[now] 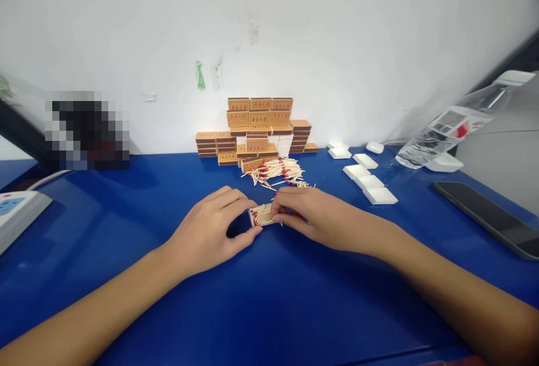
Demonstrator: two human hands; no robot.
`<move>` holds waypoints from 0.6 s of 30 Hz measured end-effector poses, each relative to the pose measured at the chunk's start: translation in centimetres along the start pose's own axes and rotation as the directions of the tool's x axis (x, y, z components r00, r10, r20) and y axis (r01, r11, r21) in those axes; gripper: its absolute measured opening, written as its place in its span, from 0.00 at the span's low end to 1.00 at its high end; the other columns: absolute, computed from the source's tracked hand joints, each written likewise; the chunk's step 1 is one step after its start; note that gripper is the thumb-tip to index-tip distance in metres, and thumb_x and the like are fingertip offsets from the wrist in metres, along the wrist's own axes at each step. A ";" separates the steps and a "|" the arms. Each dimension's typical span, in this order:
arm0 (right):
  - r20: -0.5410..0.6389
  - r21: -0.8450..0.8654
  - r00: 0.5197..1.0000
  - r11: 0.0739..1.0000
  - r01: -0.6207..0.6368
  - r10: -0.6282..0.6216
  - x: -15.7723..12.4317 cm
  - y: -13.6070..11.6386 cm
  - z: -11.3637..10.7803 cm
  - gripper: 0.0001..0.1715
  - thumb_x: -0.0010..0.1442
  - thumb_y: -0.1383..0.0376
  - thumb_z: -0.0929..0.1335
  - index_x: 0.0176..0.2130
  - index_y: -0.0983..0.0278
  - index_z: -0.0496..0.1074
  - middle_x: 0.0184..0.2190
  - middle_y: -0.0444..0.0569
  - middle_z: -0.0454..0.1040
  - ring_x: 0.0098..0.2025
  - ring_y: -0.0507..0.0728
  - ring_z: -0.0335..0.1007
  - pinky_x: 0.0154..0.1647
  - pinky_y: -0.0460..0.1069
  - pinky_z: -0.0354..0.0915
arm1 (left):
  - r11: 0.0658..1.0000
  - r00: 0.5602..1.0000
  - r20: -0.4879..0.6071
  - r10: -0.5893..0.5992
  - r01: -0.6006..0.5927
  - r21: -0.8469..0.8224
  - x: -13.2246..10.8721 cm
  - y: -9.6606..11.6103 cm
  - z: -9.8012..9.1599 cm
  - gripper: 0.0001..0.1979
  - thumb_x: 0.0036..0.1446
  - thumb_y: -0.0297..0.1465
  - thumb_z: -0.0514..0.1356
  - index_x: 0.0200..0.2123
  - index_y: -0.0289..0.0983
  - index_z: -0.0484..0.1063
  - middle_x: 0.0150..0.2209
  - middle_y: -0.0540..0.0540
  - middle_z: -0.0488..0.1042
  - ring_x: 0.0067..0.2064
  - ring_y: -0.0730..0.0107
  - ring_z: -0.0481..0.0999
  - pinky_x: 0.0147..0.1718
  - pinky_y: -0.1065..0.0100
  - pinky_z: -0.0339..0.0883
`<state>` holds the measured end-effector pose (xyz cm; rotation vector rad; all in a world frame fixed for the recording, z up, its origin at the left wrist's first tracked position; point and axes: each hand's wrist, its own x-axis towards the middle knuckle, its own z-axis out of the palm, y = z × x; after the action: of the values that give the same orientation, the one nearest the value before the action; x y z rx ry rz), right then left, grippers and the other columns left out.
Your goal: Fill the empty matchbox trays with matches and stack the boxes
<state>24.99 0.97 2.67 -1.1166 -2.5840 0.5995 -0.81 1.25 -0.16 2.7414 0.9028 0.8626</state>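
A small white matchbox tray filled with red-tipped matches rests on the blue table between my hands. My left hand pinches the tray's left end with thumb and fingers. My right hand closes on its right end, fingers pressed over the matches. Just beyond lies a loose heap of matches.
Stacked orange matchboxes stand against the white wall. Several empty white trays lie to the right. A tilted plastic water bottle and a dark phone sit at the far right. A white device is at the left edge.
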 end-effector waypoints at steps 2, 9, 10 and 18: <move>0.005 0.009 1.000 1.000 -0.002 0.002 0.0 0.0 -0.1 0.06 0.72 0.68 0.66 0.42 0.62 0.73 0.42 0.48 0.79 0.41 0.55 0.73 0.42 0.50 0.64 | 1.000 1.000 -0.002 0.005 -0.005 -0.001 0.0 0.0 0.0 0.10 0.67 0.33 0.65 0.49 0.37 0.76 0.45 0.43 0.80 0.44 0.59 0.77 0.45 0.57 0.73; -0.021 -0.044 0.999 0.998 -0.035 0.035 0.0 -0.2 0.6 0.08 0.74 0.66 0.64 0.41 0.63 0.71 0.41 0.50 0.77 0.39 0.56 0.71 0.40 0.51 0.63 | 1.000 1.000 -0.009 0.005 -0.005 0.001 0.0 0.1 0.0 0.11 0.66 0.33 0.66 0.50 0.37 0.76 0.45 0.43 0.80 0.45 0.59 0.77 0.46 0.57 0.74; -0.024 -0.045 0.999 0.998 -0.038 0.037 0.0 -0.2 0.6 0.08 0.74 0.66 0.64 0.41 0.63 0.71 0.41 0.50 0.77 0.39 0.56 0.71 0.39 0.51 0.63 | 1.000 1.000 -0.007 0.005 -0.005 -0.001 0.0 0.2 0.0 0.11 0.67 0.33 0.65 0.50 0.36 0.76 0.45 0.43 0.80 0.45 0.59 0.77 0.46 0.57 0.74; 0.032 -0.030 0.999 0.999 -0.019 0.020 -0.2 -0.3 -0.2 0.06 0.73 0.67 0.65 0.41 0.62 0.71 0.42 0.49 0.77 0.40 0.56 0.72 0.42 0.52 0.64 | 1.000 1.000 -0.001 0.002 -0.002 0.001 -0.1 0.0 0.0 0.11 0.67 0.34 0.65 0.50 0.37 0.76 0.45 0.42 0.80 0.45 0.58 0.77 0.46 0.55 0.75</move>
<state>25.03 0.69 2.91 -1.1522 -2.6204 0.5912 -0.88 1.21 -0.24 2.7434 0.9007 0.8639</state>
